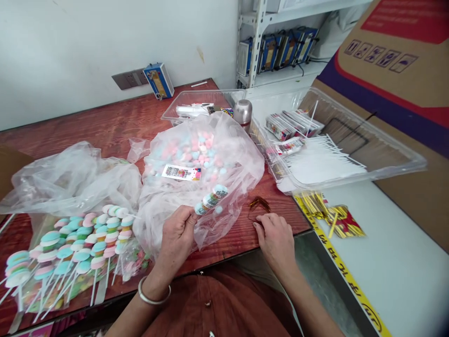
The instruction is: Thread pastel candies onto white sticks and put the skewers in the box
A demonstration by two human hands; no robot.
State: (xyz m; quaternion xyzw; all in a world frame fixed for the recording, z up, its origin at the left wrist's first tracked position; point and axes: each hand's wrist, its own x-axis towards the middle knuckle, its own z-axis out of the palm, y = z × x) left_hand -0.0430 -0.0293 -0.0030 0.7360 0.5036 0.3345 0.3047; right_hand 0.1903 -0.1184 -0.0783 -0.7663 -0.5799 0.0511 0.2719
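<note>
My left hand (180, 228) is closed round the lower end of a marshmallow skewer in a printed clear wrapper (211, 199), tilted up to the right. My right hand (275, 236) rests low over the table's front edge, thumb and forefinger pinched on a thin brown twist tie (251, 218). Just beyond those fingertips lies a small bunch of twist ties (260, 204). Behind the wrapped skewer spreads a large clear bag of pink, blue and white marshmallows (196, 147), with a printed wrapper (181, 172) lying flat on it.
Several unwrapped marshmallow skewers (82, 243) lie at the left beside a crumpled clear bag (80, 173). A clear plastic bin (393, 171) at right holds white sticks (322, 157) and wrapper stacks. Another clear tray (171, 105), a metal flask (242, 112) and yellow tie packets (345, 221) stand around.
</note>
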